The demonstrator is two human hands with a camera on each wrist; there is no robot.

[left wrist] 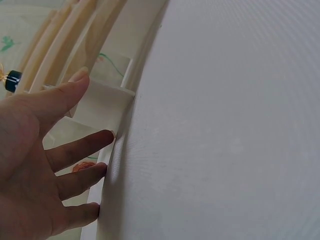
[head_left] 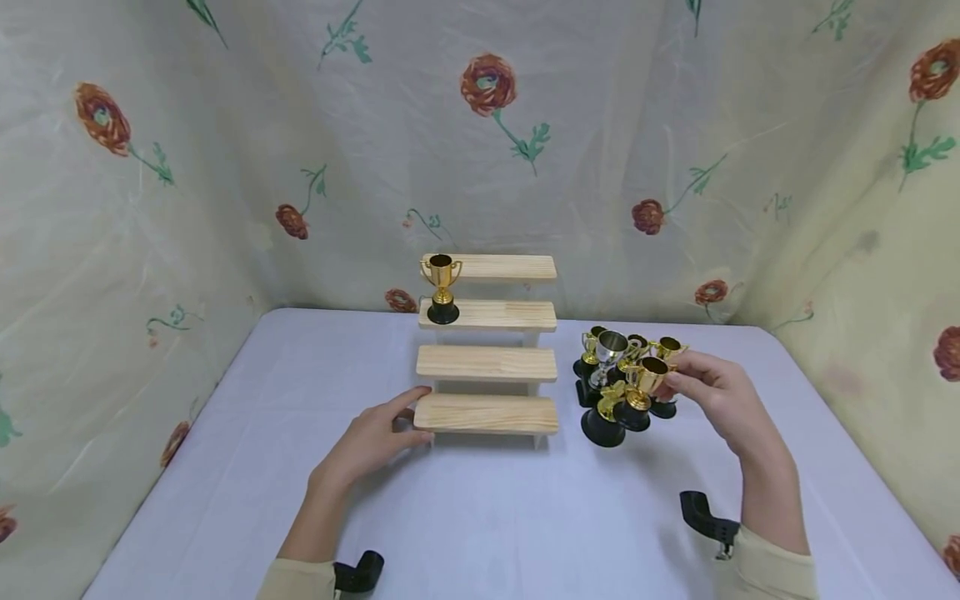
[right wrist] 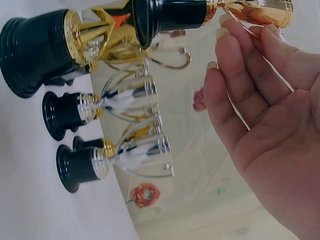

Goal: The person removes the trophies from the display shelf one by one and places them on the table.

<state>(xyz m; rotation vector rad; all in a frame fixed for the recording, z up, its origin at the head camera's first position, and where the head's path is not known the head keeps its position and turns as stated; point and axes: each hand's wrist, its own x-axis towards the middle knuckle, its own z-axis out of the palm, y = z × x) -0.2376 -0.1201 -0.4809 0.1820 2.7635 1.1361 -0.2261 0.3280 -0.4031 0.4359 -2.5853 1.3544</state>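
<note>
My right hand pinches a small gold trophy cup by its cup and handle, fingertips and thumb together. In the right wrist view its black base hangs clear of the table. Close beside it stand several trophies, among them a silver cup and a gold star trophy on a round black base. My left hand is at the left end of the lowest step of a wooden tiered stand. In the left wrist view its thumb lies at the wood, with the other fingers spread.
Another gold trophy cup stands at the left end of the stand's second step from the top. A white cloth covers the table. Flower-printed curtains hang behind and at both sides.
</note>
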